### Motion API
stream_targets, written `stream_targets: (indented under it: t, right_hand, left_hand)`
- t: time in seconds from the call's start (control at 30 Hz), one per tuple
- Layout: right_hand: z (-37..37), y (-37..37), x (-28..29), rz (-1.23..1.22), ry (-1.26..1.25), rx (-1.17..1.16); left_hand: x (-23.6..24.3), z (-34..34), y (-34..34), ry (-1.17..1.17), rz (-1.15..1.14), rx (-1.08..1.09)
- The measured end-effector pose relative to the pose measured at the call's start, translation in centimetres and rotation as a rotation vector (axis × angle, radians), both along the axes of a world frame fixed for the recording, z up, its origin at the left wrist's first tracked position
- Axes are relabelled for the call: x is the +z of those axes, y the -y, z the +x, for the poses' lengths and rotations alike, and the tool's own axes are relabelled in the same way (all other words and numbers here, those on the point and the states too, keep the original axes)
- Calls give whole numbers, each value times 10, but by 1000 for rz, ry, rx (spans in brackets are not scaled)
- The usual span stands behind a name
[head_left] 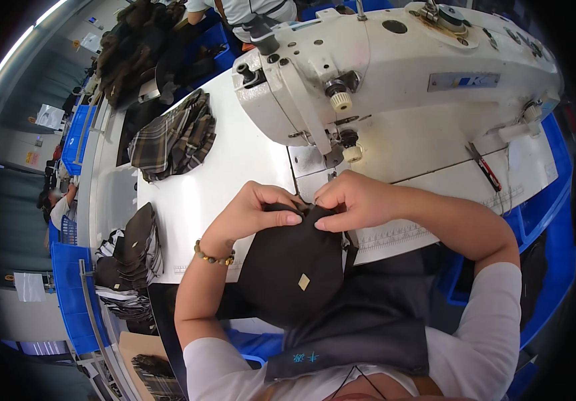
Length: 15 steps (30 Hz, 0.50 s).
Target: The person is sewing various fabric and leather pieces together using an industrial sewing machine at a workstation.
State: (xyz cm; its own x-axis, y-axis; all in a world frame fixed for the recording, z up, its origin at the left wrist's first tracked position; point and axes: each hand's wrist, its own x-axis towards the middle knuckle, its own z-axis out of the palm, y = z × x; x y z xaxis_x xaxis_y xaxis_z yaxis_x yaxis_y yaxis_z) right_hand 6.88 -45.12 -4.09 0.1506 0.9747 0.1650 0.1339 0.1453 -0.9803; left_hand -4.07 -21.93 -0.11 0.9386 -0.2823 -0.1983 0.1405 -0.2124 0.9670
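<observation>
A dark brown fabric piece (281, 267) with a small pale diamond-shaped patch hangs over the table's front edge toward my lap. My left hand (261, 212) pinches its top edge between thumb and fingers. Close beside it, my right hand (354, 202) pinches the same edge, thumb on top. A short gap with folded cloth lies between the two hands. Just beyond them stands the white sewing machine (395, 80), its needle and presser area (331, 159) right past my fingertips. What lies under my curled fingers is hidden.
Plaid fabric pieces (174, 134) lie at the table's left. A stack of dark pieces (137, 244) sits nearer, by the left edge. Red-handled snips (486, 172) rest at the right. Blue bins (74, 294) line the left side. Another person (254, 17) is at the back.
</observation>
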Motion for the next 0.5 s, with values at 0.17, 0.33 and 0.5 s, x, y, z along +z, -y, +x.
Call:
stream_targets:
  t: [0.17,0.33,0.5]
  right_hand:
    - [4,-2,-11,42,347,-313]
    - [-5,-2,-6,32,204,-408]
    - [-6,0,-3,-41,134,-395]
  left_hand:
    - [-11,4,4,18,51,154]
    - [-10,-1,8,13,41,240]
    - [-7,-4,11,48,47,247]
